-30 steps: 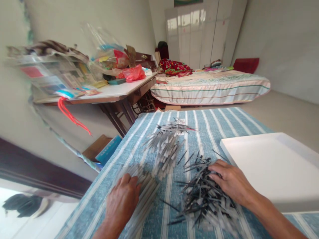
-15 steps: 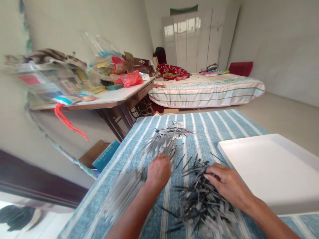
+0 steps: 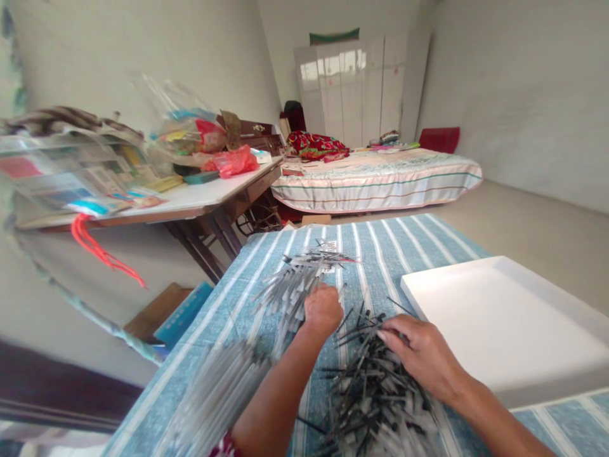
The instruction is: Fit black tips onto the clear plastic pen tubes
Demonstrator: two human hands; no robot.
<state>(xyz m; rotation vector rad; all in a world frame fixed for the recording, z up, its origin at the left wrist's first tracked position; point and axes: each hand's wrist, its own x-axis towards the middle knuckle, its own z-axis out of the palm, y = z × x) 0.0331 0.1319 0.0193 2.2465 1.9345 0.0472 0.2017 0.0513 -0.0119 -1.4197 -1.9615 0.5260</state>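
Observation:
My left hand [image 3: 324,309] is over the right edge of the back pile of thin grey sticks [image 3: 290,285], back of the hand up and fingers curled. What those fingers hold, if anything, is hidden. My right hand [image 3: 419,352] pinches with thumb and forefinger at a thin dark stick, at the upper edge of a tangled heap of black and grey sticks [image 3: 375,400]. Below my left forearm lies a neat bundle of grey, tube-like sticks [image 3: 219,393], roughly parallel and slightly blurred.
A blue and white striped cloth [image 3: 380,254] covers the table. At right stands a shallow white tray [image 3: 504,330]. To the left is a desk [image 3: 190,203] with bags on it, a red cord [image 3: 104,251] hanging from its edge. Behind is a bed [image 3: 380,184].
My left hand has gone from the grey bundle at front left, forward and right to the back pile. My right hand stays at the black heap. The view has swung slightly right.

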